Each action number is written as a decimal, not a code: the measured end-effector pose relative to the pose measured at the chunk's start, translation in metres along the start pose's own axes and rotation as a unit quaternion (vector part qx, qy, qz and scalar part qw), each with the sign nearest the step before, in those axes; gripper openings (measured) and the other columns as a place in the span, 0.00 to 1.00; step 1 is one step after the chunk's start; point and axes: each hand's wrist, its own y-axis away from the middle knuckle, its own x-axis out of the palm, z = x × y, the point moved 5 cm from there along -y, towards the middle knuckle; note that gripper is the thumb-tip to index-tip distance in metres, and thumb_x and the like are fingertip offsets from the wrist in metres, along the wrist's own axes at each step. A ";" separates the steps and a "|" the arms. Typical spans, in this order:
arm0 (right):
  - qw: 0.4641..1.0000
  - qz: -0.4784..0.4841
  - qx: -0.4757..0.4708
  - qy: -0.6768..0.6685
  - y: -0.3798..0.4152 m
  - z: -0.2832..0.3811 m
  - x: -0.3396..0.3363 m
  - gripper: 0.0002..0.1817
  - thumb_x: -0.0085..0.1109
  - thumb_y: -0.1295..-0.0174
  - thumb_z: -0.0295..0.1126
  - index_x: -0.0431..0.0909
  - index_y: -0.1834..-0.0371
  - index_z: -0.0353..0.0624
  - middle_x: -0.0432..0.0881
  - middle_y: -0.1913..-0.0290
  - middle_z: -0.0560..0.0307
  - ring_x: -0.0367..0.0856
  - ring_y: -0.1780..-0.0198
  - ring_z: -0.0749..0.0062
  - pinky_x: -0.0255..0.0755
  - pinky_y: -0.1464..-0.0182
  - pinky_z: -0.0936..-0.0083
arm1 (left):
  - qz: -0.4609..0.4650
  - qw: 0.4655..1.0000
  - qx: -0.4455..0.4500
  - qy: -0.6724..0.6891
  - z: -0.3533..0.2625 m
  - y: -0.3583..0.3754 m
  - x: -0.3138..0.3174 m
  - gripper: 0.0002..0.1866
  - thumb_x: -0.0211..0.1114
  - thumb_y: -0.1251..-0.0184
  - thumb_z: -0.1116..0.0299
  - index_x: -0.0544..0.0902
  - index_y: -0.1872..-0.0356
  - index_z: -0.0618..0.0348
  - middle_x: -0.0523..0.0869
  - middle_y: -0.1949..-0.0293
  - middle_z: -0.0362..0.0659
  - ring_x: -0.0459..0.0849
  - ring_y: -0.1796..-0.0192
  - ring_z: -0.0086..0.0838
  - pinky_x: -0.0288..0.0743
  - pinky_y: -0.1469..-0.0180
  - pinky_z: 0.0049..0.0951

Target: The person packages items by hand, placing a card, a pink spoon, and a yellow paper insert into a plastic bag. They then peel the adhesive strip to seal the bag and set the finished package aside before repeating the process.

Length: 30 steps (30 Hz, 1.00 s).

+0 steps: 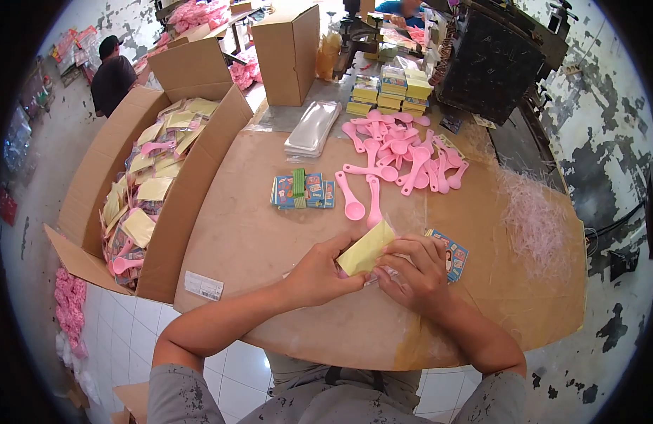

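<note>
My left hand (318, 274) grips a pale yellow card (365, 249) that appears to be in a clear plastic bag, its thumb and fingers on the left edge. At the card's right edge, the fingers of my right hand (419, 272) are closed on it too. A little pink shows beneath the card, too hidden to name. Partly covered by my right hand lies a small stack of blue printed cards (456, 259). Just beyond the hands are two pink measuring spoons (353, 206), with a heap of pink spoons (414, 159) behind them.
A bundle of printed cards (318, 189) and a stack of clear bags (313, 131) lie left of the spoons. An open carton (167, 247) full of packets stands left. Card stacks (393, 83), a black machine (490, 63) and plastic shreds (535, 222) are right. A person (114, 78) is behind.
</note>
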 end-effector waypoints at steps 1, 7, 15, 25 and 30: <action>1.000 0.001 0.001 0.004 0.000 0.000 0.000 0.16 0.79 0.52 0.30 0.87 0.59 0.50 0.85 0.50 0.63 0.83 0.44 0.64 0.66 0.41 0.65 | -0.002 1.000 0.001 0.006 -0.001 0.000 0.000 0.32 0.77 0.35 0.71 0.76 0.30 0.65 0.85 0.45 0.42 0.83 0.44 0.20 0.80 0.43 0.26; 0.990 0.018 -0.092 0.104 0.002 0.011 -0.001 0.12 0.74 0.45 0.32 0.86 0.58 0.47 0.83 0.51 0.62 0.82 0.44 0.68 0.67 0.42 0.65 | -0.009 1.000 0.007 0.011 -0.003 0.001 0.002 0.31 0.76 0.35 0.71 0.76 0.32 0.65 0.85 0.46 0.41 0.83 0.45 0.20 0.80 0.44 0.26; 1.000 -0.004 0.013 0.014 0.004 -0.012 0.000 0.18 0.69 0.41 0.29 0.82 0.47 0.44 0.82 0.44 0.55 0.81 0.41 0.61 0.68 0.39 0.62 | 0.004 0.998 -0.023 0.050 -0.006 0.002 0.004 0.32 0.76 0.36 0.74 0.75 0.31 0.63 0.86 0.47 0.41 0.83 0.45 0.19 0.80 0.44 0.24; 0.984 0.059 0.101 -0.135 -0.019 -0.017 -0.010 0.19 0.69 0.42 0.26 0.83 0.45 0.43 0.78 0.33 0.48 0.76 0.33 0.49 0.65 0.30 0.56 | 0.085 0.995 0.050 -0.031 -0.016 0.002 0.005 0.33 0.74 0.35 0.74 0.76 0.29 0.60 0.87 0.44 0.43 0.86 0.45 0.23 0.81 0.45 0.29; 0.912 0.093 0.194 -0.349 -0.007 -0.034 -0.001 0.08 0.67 0.33 0.27 0.82 0.54 0.40 0.79 0.37 0.49 0.75 0.32 0.58 0.66 0.30 0.61 | 0.108 0.993 0.008 -0.048 -0.024 0.005 0.005 0.26 0.72 0.28 0.69 0.79 0.31 0.59 0.87 0.47 0.42 0.86 0.54 0.18 0.81 0.55 0.23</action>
